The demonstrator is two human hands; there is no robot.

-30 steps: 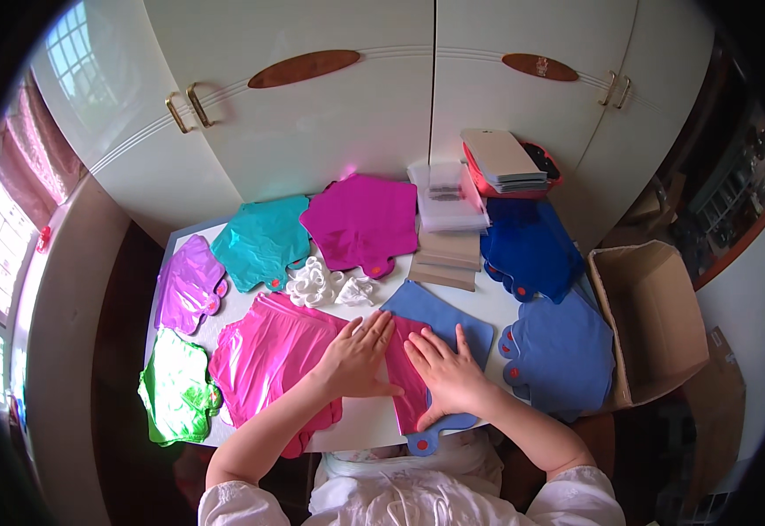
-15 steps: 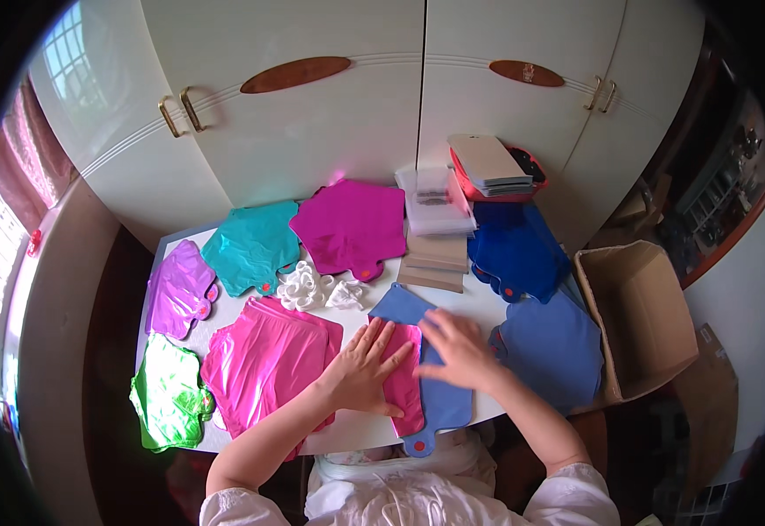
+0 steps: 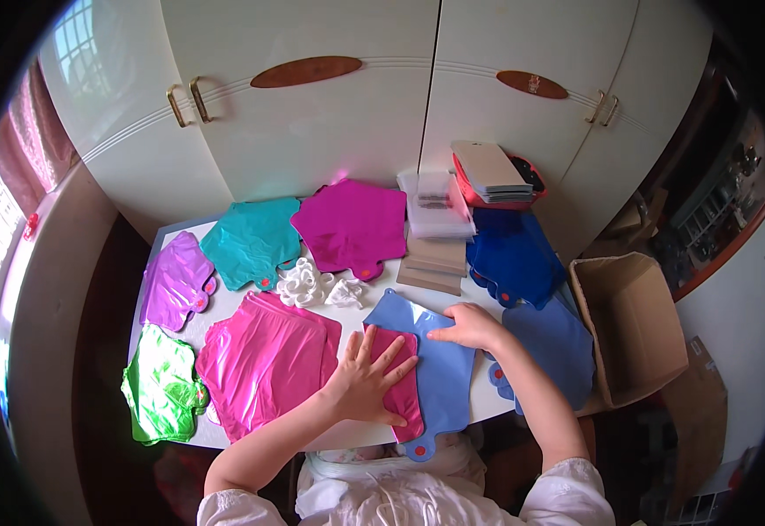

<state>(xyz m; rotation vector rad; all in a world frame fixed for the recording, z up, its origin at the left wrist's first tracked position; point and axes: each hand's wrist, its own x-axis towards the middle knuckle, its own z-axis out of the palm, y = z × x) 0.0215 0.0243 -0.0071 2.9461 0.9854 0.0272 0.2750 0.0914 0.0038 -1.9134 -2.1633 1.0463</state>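
Note:
In front of me lies a flat, uninflated blue foil balloon (image 3: 444, 377), its red-dotted tab hanging over the table's near edge. A folded pink foil balloon (image 3: 406, 401) rests along its left side. My left hand (image 3: 365, 381) presses flat on the pink foil with fingers spread. At the blue balloon's upper right edge sits my right hand (image 3: 477, 327), thumb and forefinger apart and pointing left on the foil; its other fingers are partly hidden. To the left is a stack of pink foil balloons (image 3: 260, 364), and to the right a stack of blue ones (image 3: 551, 346).
Around the white table (image 3: 374, 431) lie green (image 3: 162, 386), lilac (image 3: 175, 280), teal (image 3: 249, 241), magenta (image 3: 352, 226) and dark blue (image 3: 514, 254) foil balloons. White ribbon coils (image 3: 299, 282), cards (image 3: 432, 263), plastic sleeves (image 3: 439, 219) and a red basket (image 3: 536, 188) are farther back. A cardboard box (image 3: 632, 324) stands right.
My right hand has shifted up and right, from over the blue balloon to its upper right edge. More blue foil shows. My left hand stays on the pink foil.

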